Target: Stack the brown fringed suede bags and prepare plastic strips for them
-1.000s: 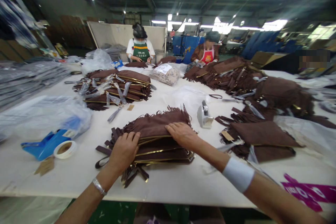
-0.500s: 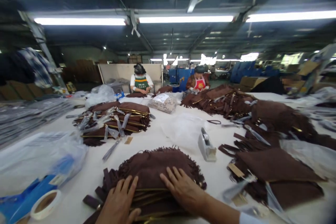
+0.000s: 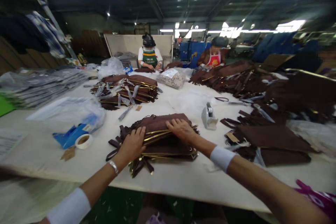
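Observation:
A stack of dark brown fringed pouches (image 3: 162, 120) with gold zips lies on the table in front of me. My left hand (image 3: 133, 143) grips its left side, fingers bent over the top and thumb at the front edge. On the right, my right hand (image 3: 181, 130) holds the upper pouches, fingers on top and thumb out of sight. Between the hands several gold zip edges show, with a dark gap below them. Brown straps with gold ends (image 3: 141, 165) hang out at the front left of the stack.
A grey tape dispenser (image 3: 209, 117) stands right of the stack. Left lie a blue tape dispenser (image 3: 68, 136) and a tape roll (image 3: 84, 141). More brown pouches (image 3: 278, 136) lie right, with another pile (image 3: 126, 91) behind. Two co-workers (image 3: 150, 56) sit across the table (image 3: 194, 175).
My view has tilted down and drawn back, showing the table's front edge and both forearms. My hands have gone from lying spread on the stack to gripping its sides.

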`<move>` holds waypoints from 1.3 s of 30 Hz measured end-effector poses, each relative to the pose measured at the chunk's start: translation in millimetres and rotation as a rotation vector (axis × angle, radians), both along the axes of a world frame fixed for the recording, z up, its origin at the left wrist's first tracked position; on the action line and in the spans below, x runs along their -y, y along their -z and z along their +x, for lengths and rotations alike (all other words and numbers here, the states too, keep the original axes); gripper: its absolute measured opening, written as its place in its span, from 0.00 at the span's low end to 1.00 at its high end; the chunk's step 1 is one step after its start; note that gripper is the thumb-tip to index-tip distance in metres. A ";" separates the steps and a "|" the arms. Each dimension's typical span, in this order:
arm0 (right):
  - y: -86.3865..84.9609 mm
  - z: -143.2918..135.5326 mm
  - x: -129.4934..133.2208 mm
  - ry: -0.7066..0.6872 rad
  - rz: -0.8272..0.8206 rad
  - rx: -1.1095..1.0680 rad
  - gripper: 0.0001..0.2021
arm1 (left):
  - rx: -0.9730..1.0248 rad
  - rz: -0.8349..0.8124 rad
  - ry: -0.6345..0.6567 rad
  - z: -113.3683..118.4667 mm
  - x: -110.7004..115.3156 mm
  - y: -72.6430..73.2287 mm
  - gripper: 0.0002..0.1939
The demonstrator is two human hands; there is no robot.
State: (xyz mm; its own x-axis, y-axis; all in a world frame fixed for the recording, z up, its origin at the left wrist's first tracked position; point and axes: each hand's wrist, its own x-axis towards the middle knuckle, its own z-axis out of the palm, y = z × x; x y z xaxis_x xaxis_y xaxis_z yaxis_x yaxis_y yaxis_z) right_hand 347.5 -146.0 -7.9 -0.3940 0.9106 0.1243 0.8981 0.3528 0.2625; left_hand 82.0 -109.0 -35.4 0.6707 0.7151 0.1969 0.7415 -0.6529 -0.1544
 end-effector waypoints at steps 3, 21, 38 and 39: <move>-38.9 -9.2 -2.9 -0.023 0.039 -0.007 0.19 | 0.001 -0.014 -0.001 -7.8 -7.7 -14.6 0.33; 62.5 -24.9 85.8 0.195 -0.038 -0.087 0.38 | 0.029 -0.103 0.036 -26.3 19.3 22.3 0.51; 24.9 9.7 54.4 0.015 -0.080 -0.015 0.28 | -0.028 0.014 -0.029 -8.6 27.4 18.3 0.38; 43.3 11.5 63.9 0.059 -0.063 -0.039 0.31 | -0.033 -0.001 -0.011 -8.2 30.0 23.5 0.42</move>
